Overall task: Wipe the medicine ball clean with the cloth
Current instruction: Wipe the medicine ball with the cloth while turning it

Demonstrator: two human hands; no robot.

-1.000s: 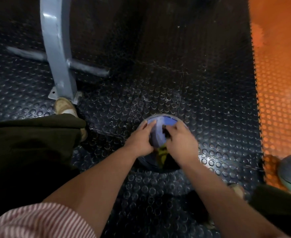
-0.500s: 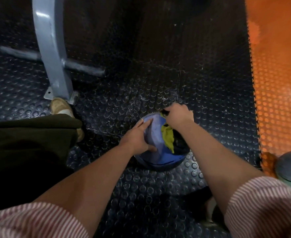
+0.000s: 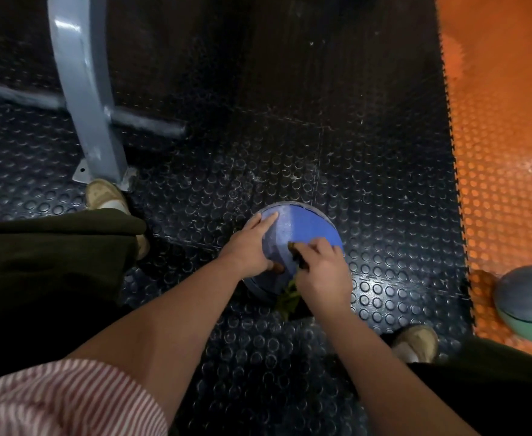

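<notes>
Your left hand (image 3: pixel 246 247) is flat on the left side of the blue medicine ball (image 3: pixel 305 225), fingers straight and spread over the curve, thumb tucked lower down, so it's bracing the ball, not gripping it. Your right hand (image 3: pixel 319 275) is curled around the cloth (image 3: pixel 286 298) and has it pressed against the near right part of the ball; a yellow-green bit of cloth hangs out under the hand, and a dark bit shows by your fingers. The ball sits on the black studded floor mat (image 3: pixel 384 215), between your two shoes, closer to the right edge where the orange mat (image 3: pixel 503 184) joins on. Over on that orange mat, well apart from you, is a second ball (image 3: pixel 525 297), grey on top and green below. At the far left, a grey metal frame leg (image 3: pixel 91 105) stands on the black mat, right beside your left shoe (image 3: pixel 104 195).
</notes>
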